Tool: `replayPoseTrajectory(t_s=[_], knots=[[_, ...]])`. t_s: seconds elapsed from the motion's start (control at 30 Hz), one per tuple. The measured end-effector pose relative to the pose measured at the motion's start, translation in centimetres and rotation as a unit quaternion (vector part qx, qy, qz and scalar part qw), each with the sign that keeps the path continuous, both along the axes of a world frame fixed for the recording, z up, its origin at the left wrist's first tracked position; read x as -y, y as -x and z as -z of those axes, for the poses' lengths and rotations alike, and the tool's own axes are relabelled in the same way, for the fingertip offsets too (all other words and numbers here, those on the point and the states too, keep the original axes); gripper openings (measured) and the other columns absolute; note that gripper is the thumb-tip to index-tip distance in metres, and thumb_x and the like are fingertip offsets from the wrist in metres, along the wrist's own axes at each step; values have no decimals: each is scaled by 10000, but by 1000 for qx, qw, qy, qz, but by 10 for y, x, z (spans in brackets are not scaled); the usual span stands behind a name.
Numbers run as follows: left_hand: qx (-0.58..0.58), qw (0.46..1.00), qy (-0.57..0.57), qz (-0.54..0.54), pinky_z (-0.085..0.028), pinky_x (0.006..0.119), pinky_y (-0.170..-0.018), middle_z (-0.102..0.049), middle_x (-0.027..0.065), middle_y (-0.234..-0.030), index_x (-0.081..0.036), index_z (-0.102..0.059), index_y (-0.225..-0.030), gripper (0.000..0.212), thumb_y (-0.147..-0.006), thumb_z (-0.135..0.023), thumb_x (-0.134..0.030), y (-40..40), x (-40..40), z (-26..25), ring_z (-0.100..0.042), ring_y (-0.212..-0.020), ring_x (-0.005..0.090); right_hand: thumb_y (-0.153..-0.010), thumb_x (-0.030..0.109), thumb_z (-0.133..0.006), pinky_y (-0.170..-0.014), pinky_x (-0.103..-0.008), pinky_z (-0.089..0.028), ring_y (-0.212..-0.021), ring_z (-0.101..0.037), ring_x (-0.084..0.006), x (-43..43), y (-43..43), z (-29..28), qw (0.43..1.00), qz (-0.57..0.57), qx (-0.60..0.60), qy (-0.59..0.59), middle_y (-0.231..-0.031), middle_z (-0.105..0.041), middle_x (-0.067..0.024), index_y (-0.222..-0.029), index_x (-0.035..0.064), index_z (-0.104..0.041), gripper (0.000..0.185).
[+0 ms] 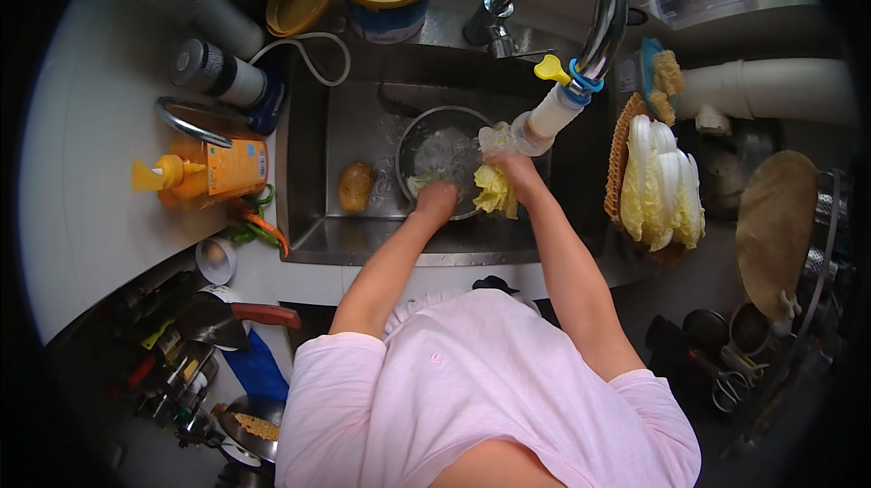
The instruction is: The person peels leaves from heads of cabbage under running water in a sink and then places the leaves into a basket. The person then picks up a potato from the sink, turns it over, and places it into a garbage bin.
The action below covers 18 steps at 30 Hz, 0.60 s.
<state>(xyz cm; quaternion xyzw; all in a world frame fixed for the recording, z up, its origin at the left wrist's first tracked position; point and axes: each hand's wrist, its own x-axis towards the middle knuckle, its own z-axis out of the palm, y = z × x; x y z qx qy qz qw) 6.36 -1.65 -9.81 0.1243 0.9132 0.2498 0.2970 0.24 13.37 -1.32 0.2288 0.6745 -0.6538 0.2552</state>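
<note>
A round metal basin of rippling water stands in the stainless-steel sink. My left hand is over its near rim, fingers down at the water beside a pale piece of leaf; its fingertips are hidden. My right hand grips a yellow-green napa cabbage leaf at the basin's right side. Right above that hand is the outlet of the white faucet extension, with a yellow lever. A whole potato lies on the sink floor, left of the basin.
Napa cabbage leaves fill a woven basket right of the sink. The chrome faucet arches overhead. Left are an orange pump bottle, chili peppers and a red-handled cleaver. An open tin stands behind.
</note>
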Motion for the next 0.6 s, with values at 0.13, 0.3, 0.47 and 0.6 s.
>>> replayPoseTrajectory(t_s=[0.13,0.3,0.47,0.6], knots=[[-169,985,14,-28,-441,372,-751,-586,119,-965,-111,-632,-924,216,-734,-545,-168,17,29,-12,-545,-937,272,-701,54,-575,-631,-304,-470,-720,-585,-197,-8,-7,21,999,3,31,-22,-830,-581,-85,-923,-45,-537,246],[-18,951,165,261,-424,433,-813,-550,122,-1091,-140,-615,-987,258,-760,-494,-154,23,47,0,-546,-978,282,-675,57,-571,-658,-306,-463,-752,-584,-189,2,-13,15,999,-17,42,-14,-861,-592,-73,-951,-14,-549,286],[40,978,109,171,-435,402,-777,-605,147,-961,-52,-623,-919,220,-777,-492,-156,28,40,6,-578,-870,332,-664,52,-566,-705,-292,-451,-807,-579,-179,-1,-9,6,999,-23,44,-16,-900,-596,-70,-974,1,-544,315],[0,973,-192,-126,-449,378,-688,-619,177,-821,12,-582,-861,286,-814,-503,-259,47,32,-20,-594,-777,327,-654,40,-571,-719,-282,-446,-812,-576,-176,-11,-7,14,999,-11,-8,-32,-905,-596,-72,-978,0,-543,328]])
